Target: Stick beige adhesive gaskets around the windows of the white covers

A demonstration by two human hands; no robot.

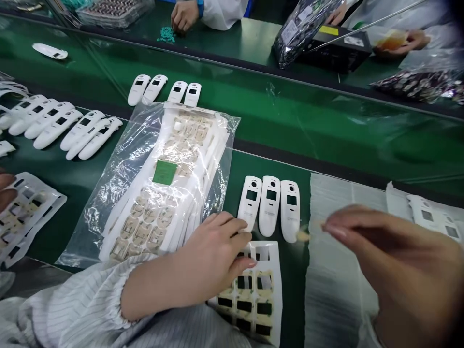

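Note:
My left hand (212,246) lies palm down on a white die-cut adhesive sheet (270,309), its fingertips next to a row of three white plastic device casings (270,205). My right hand (402,261) is raised over a pale ribbed sheet (335,270), and its fingertips pinch a small beige adhesive piece (302,235) beside the rightmost casing. A clear plastic bag (90,227) of stacked adhesive sheets lies just beyond my left hand, with a green label (165,171) on top.
More white casings (74,125) lie in rows on the green conveyor belt (326,125). A co-worker's hand (5,191) rests on a sheet at the far left. Across the belt, another person's hand (184,14) is near small teal parts (167,34), beside a black box (337,48).

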